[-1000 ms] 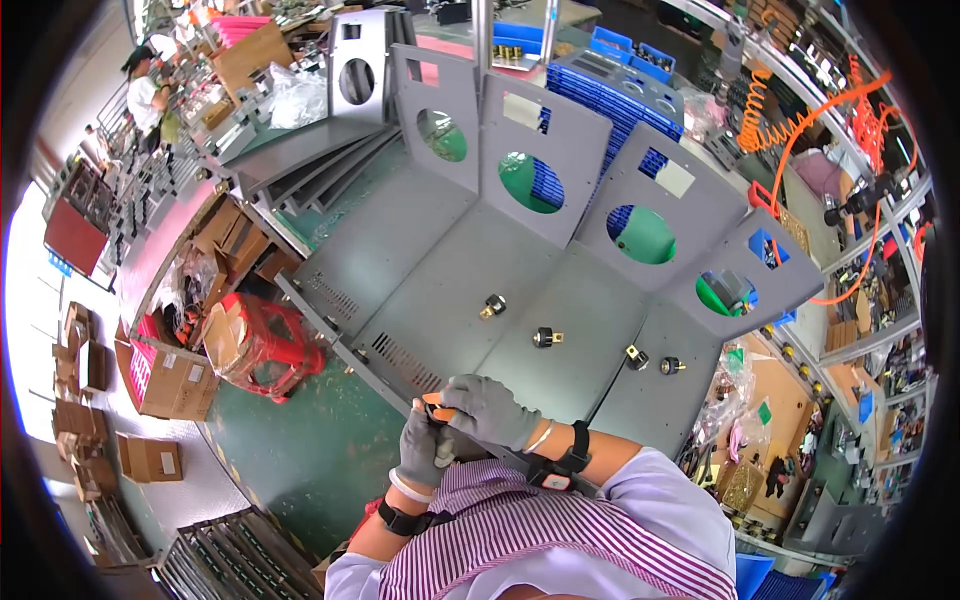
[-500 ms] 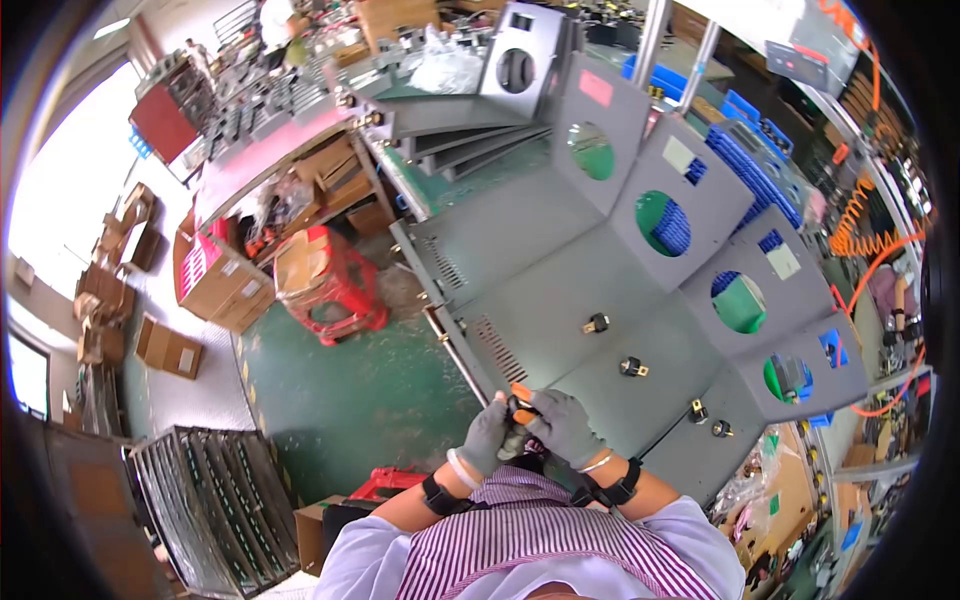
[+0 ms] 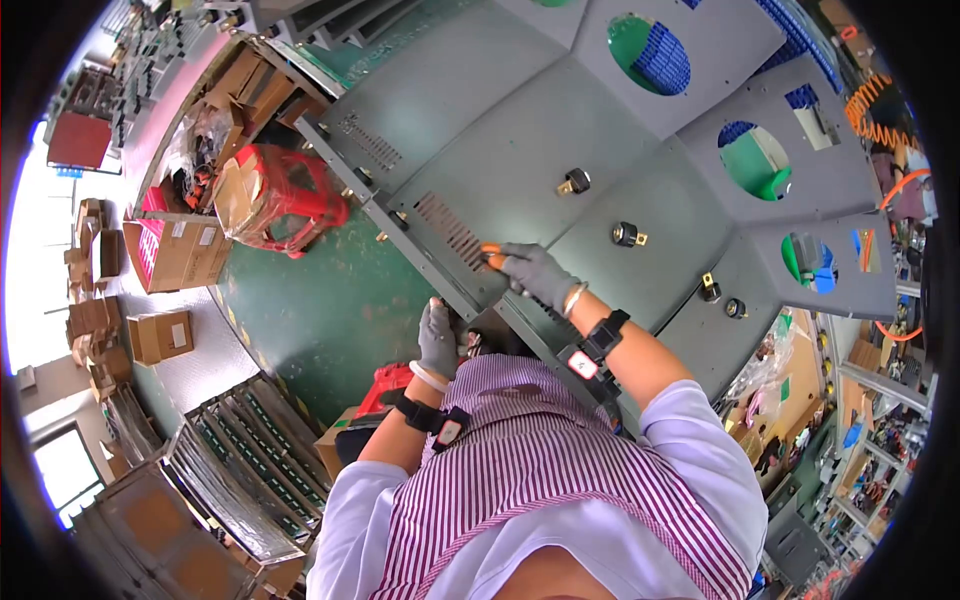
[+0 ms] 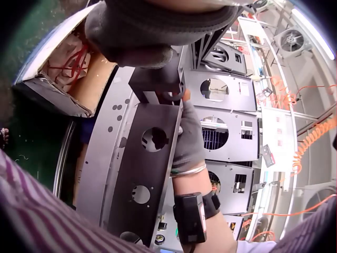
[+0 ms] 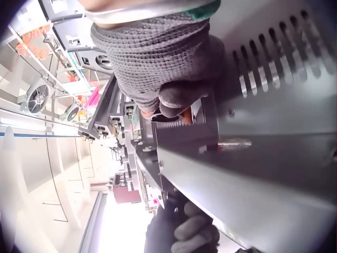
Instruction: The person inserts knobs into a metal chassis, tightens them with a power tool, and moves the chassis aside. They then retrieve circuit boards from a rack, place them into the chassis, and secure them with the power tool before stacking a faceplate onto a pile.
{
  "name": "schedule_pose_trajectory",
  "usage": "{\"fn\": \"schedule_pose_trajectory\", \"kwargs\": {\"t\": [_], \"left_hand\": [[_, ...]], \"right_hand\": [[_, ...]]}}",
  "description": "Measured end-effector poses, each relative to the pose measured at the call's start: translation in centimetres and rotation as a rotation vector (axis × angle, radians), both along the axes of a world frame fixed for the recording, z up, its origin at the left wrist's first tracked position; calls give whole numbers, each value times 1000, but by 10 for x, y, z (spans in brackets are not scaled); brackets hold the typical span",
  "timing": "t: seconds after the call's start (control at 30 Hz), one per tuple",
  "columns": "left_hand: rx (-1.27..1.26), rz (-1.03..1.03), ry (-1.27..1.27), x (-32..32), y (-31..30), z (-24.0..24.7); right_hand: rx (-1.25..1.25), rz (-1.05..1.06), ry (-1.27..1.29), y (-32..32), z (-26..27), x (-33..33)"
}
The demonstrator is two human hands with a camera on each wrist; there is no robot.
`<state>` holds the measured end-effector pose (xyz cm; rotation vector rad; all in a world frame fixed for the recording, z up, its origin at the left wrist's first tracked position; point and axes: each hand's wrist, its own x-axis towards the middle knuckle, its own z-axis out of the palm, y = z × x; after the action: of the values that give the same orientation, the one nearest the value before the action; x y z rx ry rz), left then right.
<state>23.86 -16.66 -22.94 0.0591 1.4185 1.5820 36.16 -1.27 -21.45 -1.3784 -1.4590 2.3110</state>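
Observation:
Grey metal panels with upright ends lie side by side on the bench. My right hand (image 3: pixel 540 275), in a grey glove with bare orange-looking fingertips, reaches over the slotted end of a panel (image 3: pixel 520 140). In the left wrist view its fingertips pinch a dark ring-shaped part (image 4: pixel 174 96) just inside the front flange (image 4: pixel 145 174). Outside that flange is my gloved left hand (image 3: pixel 437 340), fingers curled, its upper fingertip close to the flange's edge. What it holds is hidden; I cannot tell. Black round terminals (image 3: pixel 628 234) with brass tabs lie loose on the panels.
More black parts (image 3: pixel 398 218) sit along the front flange to the left. A red stool (image 3: pixel 330 200) with cardboard on it stands on the green floor, beside cardboard boxes (image 3: pixel 180 255). Orange coiled hoses (image 3: pixel 870 110) hang at the right.
Both hands were together on a small dark part in front of me. They have parted: the right went in over the panel, the left stayed outside the flange. The head view has shifted.

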Motion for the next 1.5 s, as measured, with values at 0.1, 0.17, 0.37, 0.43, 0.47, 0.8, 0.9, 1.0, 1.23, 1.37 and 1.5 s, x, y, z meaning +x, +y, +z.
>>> {"fn": "schedule_pose_trajectory", "kwargs": {"t": [0.1, 0.17, 0.37, 0.43, 0.47, 0.8, 0.9, 1.0, 1.23, 1.37, 1.5], "left_hand": [[-131, -152, 35, -11, -8, -8], [-176, -180, 73, -12, -5, -3], [-167, -138, 180, -14, 4, -3], [-191, -111, 184, -18, 6, -10], [-190, -115, 204, -15, 9, -3], [-165, -118, -81, -6, 26, 16], [-126, -73, 187, -3, 20, -14], [-152, -35, 303, 9, 26, -4], [-49, -120, -23, -3, 19, -5], [-54, -152, 126, -3, 19, -15], [-48, -172, 163, -6, 21, -14]], "right_hand": [[-48, -135, 120, -18, -4, -16], [-97, -139, 137, -19, -9, -17], [-20, -62, 68, -24, -33, -19], [5, -68, 84, -26, -29, -20], [12, -82, 88, -26, -14, -22], [8, -56, 164, -37, -14, -30], [-63, -48, 86, -32, 11, -29], [-153, -82, 41, -34, 12, -27], [37, -13, 174, -33, -2, -24], [504, 301, -40, -17, 3, -29], [382, 270, -40, -16, 1, -34]]}}
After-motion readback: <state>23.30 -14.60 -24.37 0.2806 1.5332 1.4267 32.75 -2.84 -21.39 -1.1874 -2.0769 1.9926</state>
